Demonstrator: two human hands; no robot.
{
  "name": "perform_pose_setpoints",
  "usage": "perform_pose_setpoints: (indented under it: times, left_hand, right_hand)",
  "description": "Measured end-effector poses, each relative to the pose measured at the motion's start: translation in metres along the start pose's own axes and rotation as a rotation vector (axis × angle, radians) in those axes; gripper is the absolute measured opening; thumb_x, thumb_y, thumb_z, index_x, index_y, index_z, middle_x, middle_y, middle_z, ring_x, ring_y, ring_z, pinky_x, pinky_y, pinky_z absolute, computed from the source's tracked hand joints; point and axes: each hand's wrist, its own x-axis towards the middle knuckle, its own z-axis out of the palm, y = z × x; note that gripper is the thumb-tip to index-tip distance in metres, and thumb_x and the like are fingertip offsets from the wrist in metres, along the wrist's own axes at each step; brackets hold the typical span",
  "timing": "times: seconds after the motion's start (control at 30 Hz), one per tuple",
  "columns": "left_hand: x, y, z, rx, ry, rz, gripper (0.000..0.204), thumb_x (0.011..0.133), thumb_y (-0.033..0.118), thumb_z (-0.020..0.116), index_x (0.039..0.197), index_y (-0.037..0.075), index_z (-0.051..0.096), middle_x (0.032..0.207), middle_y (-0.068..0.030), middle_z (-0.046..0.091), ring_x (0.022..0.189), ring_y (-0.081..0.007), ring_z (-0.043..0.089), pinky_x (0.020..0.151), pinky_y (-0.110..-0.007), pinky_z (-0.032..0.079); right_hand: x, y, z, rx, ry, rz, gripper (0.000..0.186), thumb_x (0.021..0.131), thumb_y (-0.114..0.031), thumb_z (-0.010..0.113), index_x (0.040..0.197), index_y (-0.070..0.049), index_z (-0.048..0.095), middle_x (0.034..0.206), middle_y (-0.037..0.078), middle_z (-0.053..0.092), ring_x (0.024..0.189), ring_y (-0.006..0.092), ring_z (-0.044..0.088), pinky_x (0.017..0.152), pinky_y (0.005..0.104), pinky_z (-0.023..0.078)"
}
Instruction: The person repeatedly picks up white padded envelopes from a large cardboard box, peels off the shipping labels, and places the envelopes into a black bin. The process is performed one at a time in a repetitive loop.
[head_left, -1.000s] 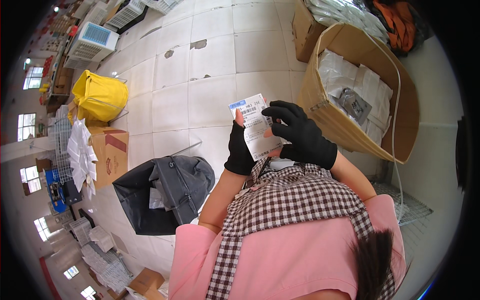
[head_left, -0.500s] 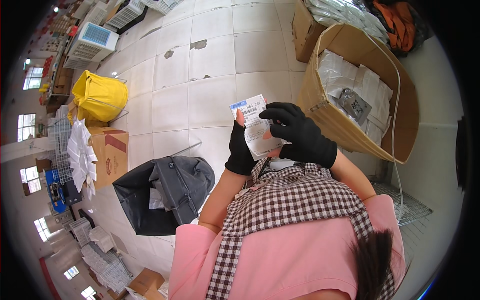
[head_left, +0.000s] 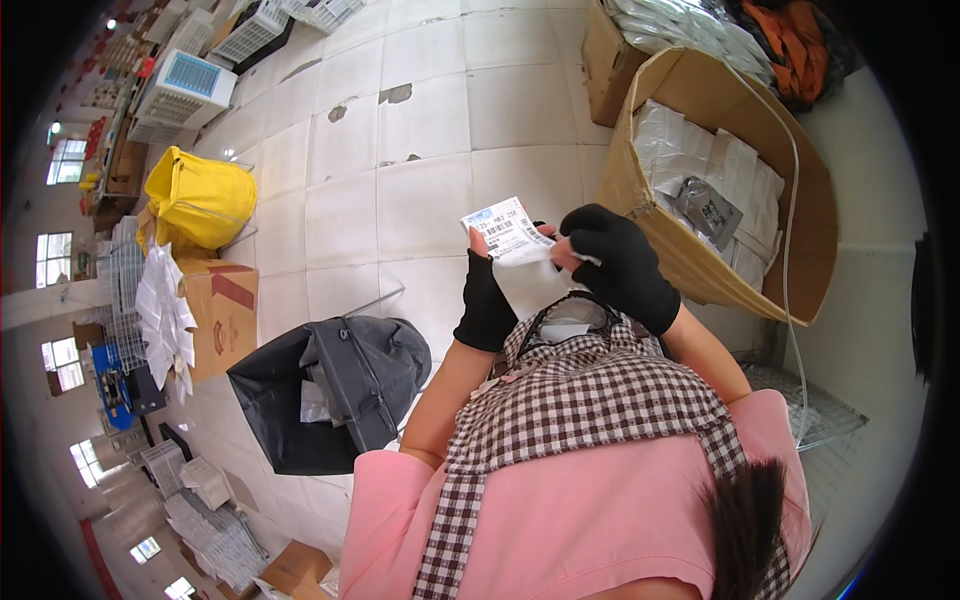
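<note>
In front of my chest is a white printed shipping label point(head_left: 498, 230) with a barcode and a blue patch at its top corner. My left hand point(head_left: 485, 305), in a black fingerless glove, is closed on its left side with the thumb on top. My right hand point(head_left: 625, 265), gloved the same way, pinches the label's right edge. The lower part of the label is folded up there, and a blank white surface point(head_left: 532, 286) shows beneath. Whether that surface is backing paper or a package, I cannot tell. Some right fingertips are hidden.
To the right, a large carton point(head_left: 815, 240) holds white packages and a grey packet point(head_left: 710, 210). A black bag point(head_left: 375, 370) on a metal frame stands at lower left. Farther left are a yellow bag point(head_left: 205, 200) and a brown box point(head_left: 225, 320) beside white sheets point(head_left: 165, 310).
The label lay flat and fully visible before; its lower part is now folded upward. My right hand has moved slightly right and closed into a pinch on the label's edge.
</note>
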Motion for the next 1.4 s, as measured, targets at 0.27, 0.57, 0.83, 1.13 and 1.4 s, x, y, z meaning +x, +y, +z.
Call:
perform_pose_setpoints:
  times: [0.27,0.57,0.83,1.13,1.4]
  left_hand:
    - [0.039,-0.02,-0.041,-0.12,-0.048,-0.156,0.088,0.079,0.07,0.037,0.128,-0.003,0.032,0.107,-0.0175,0.055,0.095,-0.0291,0.055,0.082,-0.04,0.048]
    - [0.076,-0.033,-0.131,0.415,0.673,-0.357,0.086,0.079,0.073,0.025,0.133,0.007,0.034,0.132,-0.0143,0.041,0.117,-0.0358,0.043,0.096,-0.052,0.033]
    - [0.085,-0.039,-0.091,0.087,0.088,-0.483,0.051,0.087,0.042,0.043,0.114,0.0,0.052,0.105,-0.0152,0.059,0.098,-0.0297,0.056,0.086,-0.038,0.044]
    - [0.125,-0.053,-0.072,0.072,0.433,-0.405,0.042,0.085,0.022,0.055,0.118,-0.002,0.047,0.111,-0.0147,0.058,0.104,-0.0278,0.055,0.093,-0.04,0.041]
    - [0.17,-0.096,-0.065,0.126,0.714,-0.454,0.038,0.078,0.018,0.056,0.109,-0.003,0.05,0.105,-0.0152,0.058,0.099,-0.0301,0.055,0.091,-0.04,0.041]
  right_hand:
    - [-0.007,0.011,-0.026,0.923,0.183,0.512,0.015,0.083,-0.011,0.059,0.091,0.0,0.063,0.084,0.003,0.064,0.076,0.0079,0.056,0.067,0.023,0.045]
    - [-0.03,0.058,-0.006,0.505,0.179,0.179,0.014,0.077,-0.005,0.063,0.09,-0.003,0.064,0.103,0.01,0.063,0.081,0.0165,0.06,0.071,0.0281,0.048]
    - [-0.077,0.101,0.031,0.219,-0.279,-0.032,0.018,0.068,-0.008,0.07,0.084,-0.004,0.063,0.114,0.013,0.057,0.094,0.0304,0.058,0.077,0.0343,0.048]
    - [-0.109,0.206,-0.067,0.462,0.267,0.61,0.018,0.082,-0.018,0.062,0.09,-0.002,0.061,0.073,0.003,0.062,0.065,0.011,0.058,0.062,0.0246,0.047]
    - [-0.25,0.541,-0.125,0.428,0.784,1.553,0.012,0.073,-0.017,0.062,0.079,-0.01,0.055,0.061,0.0,0.049,0.049,0.0114,0.048,0.041,0.0249,0.037]
